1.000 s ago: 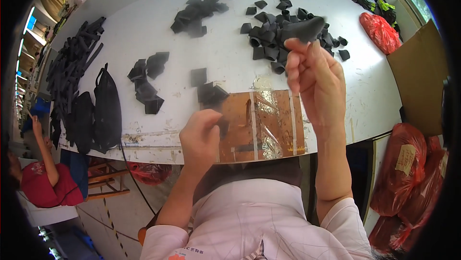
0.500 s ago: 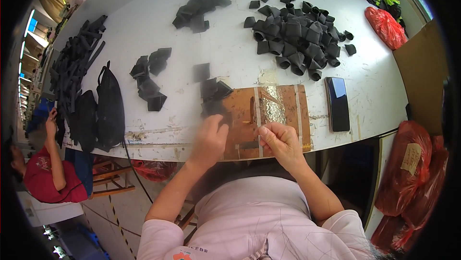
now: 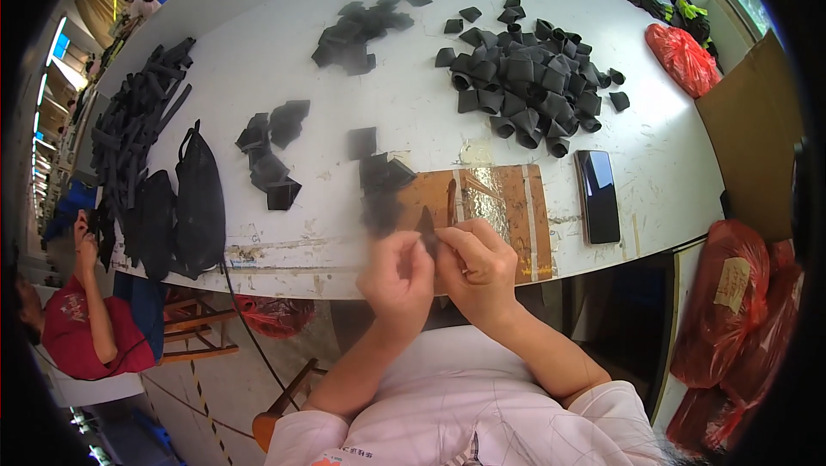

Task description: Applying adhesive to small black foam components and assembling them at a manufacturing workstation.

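My left hand [image 3: 396, 272] and my right hand [image 3: 477, 264] meet at the table's near edge, both pinching one small black fabric piece [image 3: 426, 227] between their fingertips. They hover over a brown board [image 3: 508, 208] that lies on the white table [image 3: 413, 113]. A few flat black squares [image 3: 383, 175] lie just beyond my left hand. Farther back sits a big heap of folded black pieces [image 3: 529, 70].
A dark phone [image 3: 598, 195] lies right of the board. More black pieces [image 3: 271, 152] and black strips [image 3: 138, 122] lie on the left, with black bags [image 3: 198, 208]. Red bags [image 3: 731, 302] and a cardboard box [image 3: 753, 135] stand at right. A person in red [image 3: 82, 320] sits lower left.
My right hand has come down from the far heap, where it was lifting a black piece, to the near edge. Both hands have now closed together on one small piece.
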Demonstrator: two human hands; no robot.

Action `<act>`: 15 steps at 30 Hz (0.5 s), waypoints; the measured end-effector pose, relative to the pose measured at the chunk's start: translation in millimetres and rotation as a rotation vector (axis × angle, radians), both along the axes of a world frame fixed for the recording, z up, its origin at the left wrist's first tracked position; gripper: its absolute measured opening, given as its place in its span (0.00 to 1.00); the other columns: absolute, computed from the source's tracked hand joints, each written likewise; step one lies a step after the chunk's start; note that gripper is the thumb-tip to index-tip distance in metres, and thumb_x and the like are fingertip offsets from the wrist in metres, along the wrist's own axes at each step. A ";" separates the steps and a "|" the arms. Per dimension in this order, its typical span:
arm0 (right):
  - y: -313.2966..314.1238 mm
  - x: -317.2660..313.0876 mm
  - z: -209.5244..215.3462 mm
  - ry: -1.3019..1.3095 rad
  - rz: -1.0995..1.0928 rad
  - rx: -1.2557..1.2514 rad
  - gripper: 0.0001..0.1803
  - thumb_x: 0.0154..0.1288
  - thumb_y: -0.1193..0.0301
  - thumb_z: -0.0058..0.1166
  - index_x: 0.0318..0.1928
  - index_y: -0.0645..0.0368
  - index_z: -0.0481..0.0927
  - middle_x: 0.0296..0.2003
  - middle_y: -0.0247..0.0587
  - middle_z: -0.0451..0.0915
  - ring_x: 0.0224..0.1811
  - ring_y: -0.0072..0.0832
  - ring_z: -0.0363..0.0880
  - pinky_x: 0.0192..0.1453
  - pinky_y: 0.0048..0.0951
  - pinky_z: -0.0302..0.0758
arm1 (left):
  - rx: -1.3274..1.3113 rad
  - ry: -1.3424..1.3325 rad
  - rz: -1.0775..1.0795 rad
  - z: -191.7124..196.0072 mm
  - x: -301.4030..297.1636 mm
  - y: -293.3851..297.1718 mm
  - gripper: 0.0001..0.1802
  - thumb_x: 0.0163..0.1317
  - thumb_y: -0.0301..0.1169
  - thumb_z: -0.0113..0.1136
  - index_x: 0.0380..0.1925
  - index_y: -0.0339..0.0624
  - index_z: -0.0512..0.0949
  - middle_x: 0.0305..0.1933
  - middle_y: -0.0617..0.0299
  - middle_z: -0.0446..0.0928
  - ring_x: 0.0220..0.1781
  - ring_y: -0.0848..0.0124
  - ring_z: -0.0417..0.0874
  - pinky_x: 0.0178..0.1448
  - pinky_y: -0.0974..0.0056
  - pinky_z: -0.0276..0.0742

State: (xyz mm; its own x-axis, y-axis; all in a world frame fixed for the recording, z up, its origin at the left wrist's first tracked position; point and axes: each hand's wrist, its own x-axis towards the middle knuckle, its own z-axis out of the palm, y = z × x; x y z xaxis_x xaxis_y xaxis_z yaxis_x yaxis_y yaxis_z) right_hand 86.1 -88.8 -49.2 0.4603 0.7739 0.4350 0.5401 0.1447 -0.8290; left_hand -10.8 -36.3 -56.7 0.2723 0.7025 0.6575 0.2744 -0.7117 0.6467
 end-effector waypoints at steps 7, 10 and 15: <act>-1.4 24.0 19.1 0.792 0.114 -0.195 0.02 0.51 0.80 0.54 0.27 0.63 0.77 0.21 0.34 0.73 0.19 0.20 0.68 0.23 0.19 0.64 | -1.738 -0.940 -0.925 24.5 -14.2 15.2 0.11 0.49 0.15 0.52 0.35 0.36 0.71 0.33 0.62 0.73 0.14 0.83 0.64 0.16 0.76 0.59; -7.0 32.0 21.8 1.462 0.310 -0.277 0.02 0.54 0.78 0.55 0.28 0.63 0.76 0.20 0.30 0.70 0.18 0.14 0.61 0.20 0.13 0.57 | -1.019 -0.454 -0.377 24.1 -4.6 0.1 0.10 0.50 0.15 0.51 0.35 0.35 0.71 0.32 0.62 0.73 0.18 0.83 0.69 0.20 0.75 0.65; -7.2 32.8 52.0 1.501 0.530 -0.265 0.08 0.60 0.68 0.51 0.28 0.59 0.73 0.20 0.25 0.64 0.19 0.12 0.56 0.19 0.13 0.53 | -0.970 -0.546 -0.315 45.4 8.9 -4.3 0.06 0.53 0.17 0.46 0.33 0.30 0.69 0.30 0.53 0.74 0.08 0.84 0.62 0.09 0.78 0.53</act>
State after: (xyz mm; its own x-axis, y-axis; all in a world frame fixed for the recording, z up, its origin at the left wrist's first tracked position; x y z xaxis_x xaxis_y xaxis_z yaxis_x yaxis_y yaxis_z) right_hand 118.9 -96.0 2.8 -0.0038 0.9527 -0.3038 -0.8021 -0.1843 -0.5680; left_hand -1.9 -40.6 -11.2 0.3713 0.9278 -0.0365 -0.3112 0.1613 0.9366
